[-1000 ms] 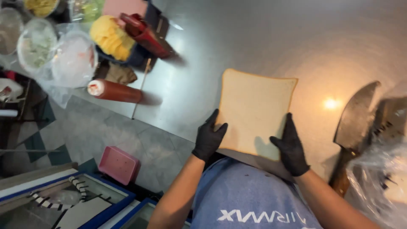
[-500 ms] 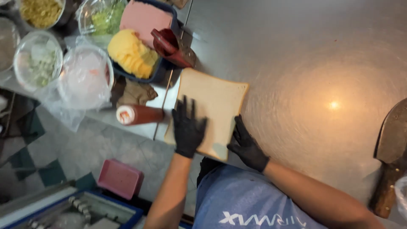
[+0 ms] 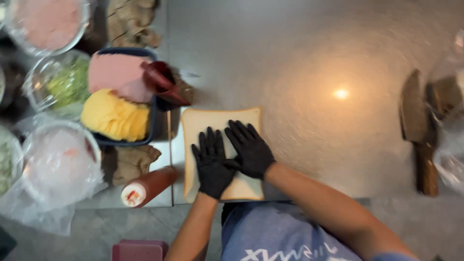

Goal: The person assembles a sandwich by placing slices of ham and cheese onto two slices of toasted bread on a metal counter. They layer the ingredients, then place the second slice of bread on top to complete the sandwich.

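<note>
**Both gloved hands pressed flat on a slice of bread**

The left hand (image 3: pixel 211 164) and the right hand (image 3: pixel 248 149), both in black gloves, lie palm-down and side by side on a large square slice of white bread (image 3: pixel 220 121). The fingers are spread and flat, gripping nothing; the right hand's thumb side overlaps the edge of the left hand, so the two touch. The bread lies flat on the steel counter (image 3: pixel 309 58), directly under the hands, with its near edge at the counter's front edge, close to the person's blue shirt (image 3: pixel 270 237).

Just left of the left hand, a red sauce bottle (image 3: pixel 147 186) with a white cap lies on its side, tilted, its cap end pointing toward the person. Beyond it, a crumpled brown cloth (image 3: pixel 133 162) sits on the counter. Farther left and ahead of the hands, a dark blue tray (image 3: pixel 152 118) holds yellow slices (image 3: pixel 115 116) and pink slices (image 3: pixel 118 72), with dark red tongs (image 3: pixel 164 84) resting across its right rim. Clear bowls covered in plastic film stand further to the left; one holds green shreds (image 3: pixel 67 84).

Well to the right of the right hand, a cleaver (image 3: pixel 415 116) with a wooden handle lies flat on the counter, beside clear plastic bags at the frame's edge.
</note>
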